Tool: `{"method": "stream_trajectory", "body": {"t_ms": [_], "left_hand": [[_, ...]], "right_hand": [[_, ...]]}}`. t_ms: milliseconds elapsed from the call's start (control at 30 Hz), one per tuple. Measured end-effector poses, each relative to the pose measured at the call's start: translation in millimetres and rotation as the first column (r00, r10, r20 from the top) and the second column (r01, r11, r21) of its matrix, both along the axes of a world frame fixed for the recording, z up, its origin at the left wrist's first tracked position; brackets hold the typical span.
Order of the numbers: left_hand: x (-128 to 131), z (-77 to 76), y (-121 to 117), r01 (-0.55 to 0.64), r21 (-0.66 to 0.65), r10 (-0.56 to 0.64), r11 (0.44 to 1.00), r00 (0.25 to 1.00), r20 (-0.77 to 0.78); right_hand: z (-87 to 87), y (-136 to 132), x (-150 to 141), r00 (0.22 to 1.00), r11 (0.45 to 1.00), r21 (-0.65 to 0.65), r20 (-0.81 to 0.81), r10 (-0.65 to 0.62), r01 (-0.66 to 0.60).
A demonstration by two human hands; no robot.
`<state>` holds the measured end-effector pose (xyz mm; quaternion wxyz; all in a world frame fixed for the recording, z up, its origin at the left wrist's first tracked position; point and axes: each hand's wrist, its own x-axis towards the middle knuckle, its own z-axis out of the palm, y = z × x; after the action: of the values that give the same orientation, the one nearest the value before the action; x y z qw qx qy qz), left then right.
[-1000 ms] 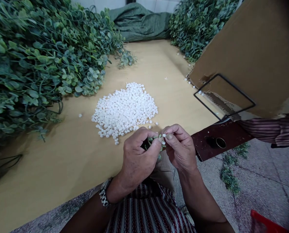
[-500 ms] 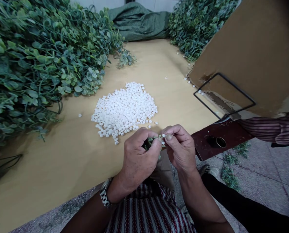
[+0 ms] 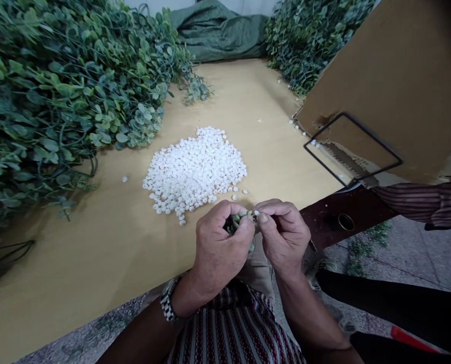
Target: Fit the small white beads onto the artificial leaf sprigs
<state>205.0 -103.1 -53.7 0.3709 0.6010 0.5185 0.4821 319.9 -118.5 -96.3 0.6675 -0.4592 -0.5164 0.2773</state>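
Observation:
Just past the table's front edge, my left hand (image 3: 223,242) is closed round a sprig of artificial leaves (image 3: 237,218), its green tips poking out between thumb and forefinger. Beside it, my right hand (image 3: 284,235) pinches a small white plastic piece (image 3: 256,213) between thumb and forefinger, right at the sprig's tip. Whether the piece sits on a stem is too small to tell. Beyond both hands a heap of small white plastic pieces (image 3: 195,169) lies on the tan table (image 3: 107,242), with a few loose ones at its near right side.
Artificial greenery (image 3: 70,86) is piled high on the left, and another pile (image 3: 312,40) stands at the back right. A green sack (image 3: 221,33) lies at the back. On the right are a cardboard sheet (image 3: 392,91), a black wire frame (image 3: 362,146) and another person's striped sleeve (image 3: 411,205).
Both hands have shifted slightly right, still together around the sprig and white piece. At the lower right, the other person's dark-clothed legs have moved and something red now shows.

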Motion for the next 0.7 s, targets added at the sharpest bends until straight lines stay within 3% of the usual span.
{"method": "stream_trajectory", "body": {"t_ms": [233, 700], "left_hand": [[2.3, 0.5, 1.6, 0.023, -0.133, -0.008, 0.991, 0.993, 0.116], [1.2, -3.3, 5.2, 0.082, -0.121, -0.065, 0.989, 0.989, 0.133]], "right_hand": [[0.0, -0.4, -2.5, 0.997, 0.999, 0.026, 0.068, -0.043, 0.041], [-2.0, 0.7, 0.2, 0.996, 0.999, 0.036, 0.086, -0.002, -0.001]]}}
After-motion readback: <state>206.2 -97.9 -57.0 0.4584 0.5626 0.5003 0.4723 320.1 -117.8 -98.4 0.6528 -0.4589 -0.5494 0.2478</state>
